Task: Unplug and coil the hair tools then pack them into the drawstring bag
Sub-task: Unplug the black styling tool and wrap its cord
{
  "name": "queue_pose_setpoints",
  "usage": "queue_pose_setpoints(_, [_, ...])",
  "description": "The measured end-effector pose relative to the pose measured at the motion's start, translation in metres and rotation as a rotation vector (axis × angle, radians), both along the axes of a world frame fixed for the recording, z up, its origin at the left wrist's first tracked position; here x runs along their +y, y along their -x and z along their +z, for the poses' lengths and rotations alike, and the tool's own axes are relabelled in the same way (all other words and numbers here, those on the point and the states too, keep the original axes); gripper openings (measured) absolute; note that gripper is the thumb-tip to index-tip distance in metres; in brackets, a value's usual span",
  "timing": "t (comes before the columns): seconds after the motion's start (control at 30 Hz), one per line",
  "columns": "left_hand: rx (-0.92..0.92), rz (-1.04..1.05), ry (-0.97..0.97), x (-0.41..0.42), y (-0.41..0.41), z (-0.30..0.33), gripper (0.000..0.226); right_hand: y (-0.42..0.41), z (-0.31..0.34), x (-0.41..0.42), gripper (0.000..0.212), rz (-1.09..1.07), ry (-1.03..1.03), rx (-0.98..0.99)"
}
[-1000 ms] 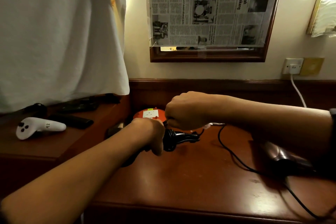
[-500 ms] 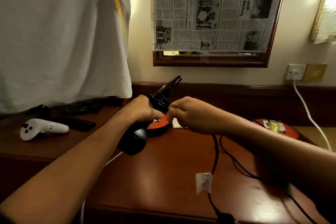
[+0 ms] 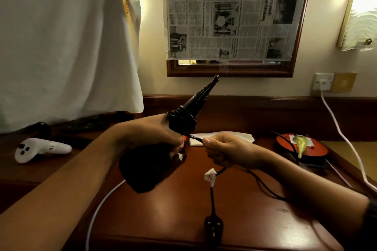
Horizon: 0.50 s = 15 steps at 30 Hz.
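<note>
Two hands working above a glossy dark-wood table (image 3: 183,206). Left hand (image 3: 155,134) is gripping the black hair dryer (image 3: 163,149) by its handle, held off the table, tilted, with the cord's strain relief pointing up toward the mirror frame; several turns of black cord (image 3: 212,199) are lying wrapped round the handle end. Right hand (image 3: 226,151) is pinching the cord just beside the left hand, fingers curled on it. The rest of the cord is hanging down with a white tag (image 3: 210,176) on it, and its black plug (image 3: 213,227) is lying on the table near the front edge, unplugged.

Room: wall mirror in a wood frame (image 3: 230,71) is sitting above the table, covered by newspaper (image 3: 234,16). White cloth (image 3: 67,43) is hanging at left. White game controller (image 3: 40,149) is lying on the lower side surface at left. Red round extension reel (image 3: 306,149) is sitting at right on the table, near the back. White cable (image 3: 336,124) is running from the wall socket (image 3: 323,81) down the right side. Folded white paper (image 3: 240,135) is lying behind the hands. Drawstring bag: can't tell where
</note>
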State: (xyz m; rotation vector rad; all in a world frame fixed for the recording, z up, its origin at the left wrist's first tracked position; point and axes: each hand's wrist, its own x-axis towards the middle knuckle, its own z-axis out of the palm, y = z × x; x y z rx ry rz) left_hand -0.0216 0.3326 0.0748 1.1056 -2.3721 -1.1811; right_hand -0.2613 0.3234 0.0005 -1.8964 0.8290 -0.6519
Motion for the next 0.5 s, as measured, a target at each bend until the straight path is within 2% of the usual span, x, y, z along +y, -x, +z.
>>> queue_pose_setpoints(0.23, [-0.093, -0.212, -0.037, 0.014, 0.017, 0.002, 0.034, 0.007, 0.015, -0.020, 0.075, -0.056, 0.214, 0.314])
queue_pose_setpoints(0.27, [-0.123, -0.225, -0.047, 0.015, 0.019, 0.001, 0.033, 0.012, 0.019, -0.025, 0.068, -0.073, 0.252, 0.326])
queue_pose_setpoints(0.33, [-0.209, -0.225, -0.040, 0.015, 0.024, 0.000, 0.033, 0.022, 0.032, -0.030, 0.022, -0.094, 0.296, 0.371])
queue_pose_setpoints(0.4, [-0.316, -0.222, -0.010, 0.015, 0.031, -0.003, 0.042, 0.025, 0.047, -0.034, 0.025, -0.081, 0.336, 0.470])
queue_pose_setpoints(0.5, [-0.430, -0.235, 0.043, 0.015, 0.043, -0.009, 0.029, 0.022, 0.063, -0.033, 0.040, -0.051, 0.382, 0.579])
